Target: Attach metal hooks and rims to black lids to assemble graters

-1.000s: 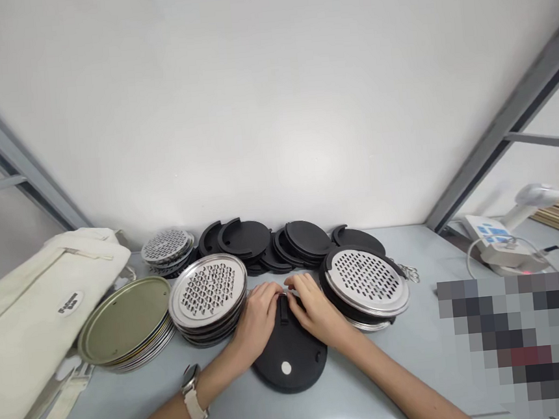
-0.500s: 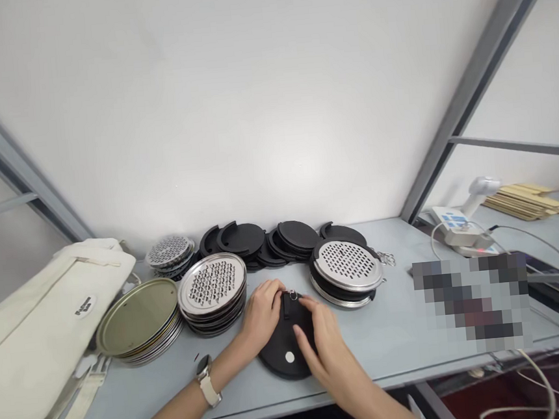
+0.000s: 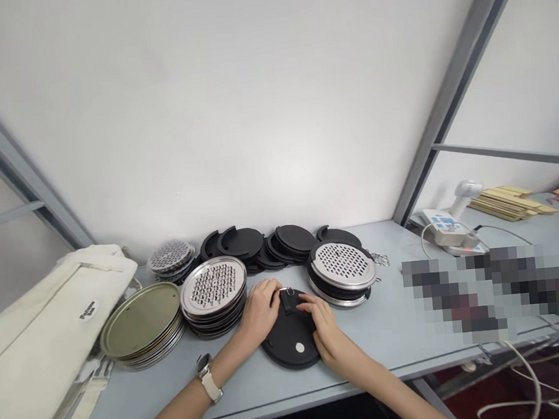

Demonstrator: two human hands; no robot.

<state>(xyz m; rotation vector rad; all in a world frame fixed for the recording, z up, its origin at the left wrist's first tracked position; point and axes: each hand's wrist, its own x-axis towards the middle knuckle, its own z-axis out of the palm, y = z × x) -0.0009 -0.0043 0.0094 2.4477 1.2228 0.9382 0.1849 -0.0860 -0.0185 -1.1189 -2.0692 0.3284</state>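
Note:
In front of me on the table lies a black round disc [image 3: 286,339] with a white dot, a short black strap and a small metal ring [image 3: 290,292] at its top edge. My left hand [image 3: 263,310] is closed at the top left of the disc, its fingertips pinching a thin metal piece beside the ring. My right hand [image 3: 326,329] rests along the disc's right edge with bent fingers, fingertips close to the strap. Left of the disc stands a stack of round grater plates [image 3: 216,287]. To its right is a pile of black discs topped by a silver grater plate [image 3: 343,264].
Olive-green round plates [image 3: 142,316] are stacked at left beside a cream bag [image 3: 50,334]. More black discs [image 3: 296,237] and small grater plates [image 3: 170,255] line the wall. At right are a white device [image 3: 444,224], cables and wooden pieces [image 3: 508,202].
My right hand's fingers have bent and drawn together, with the thumb pulled back to the disc's edge. The disc has turned slightly. My left hand stays at the ring.

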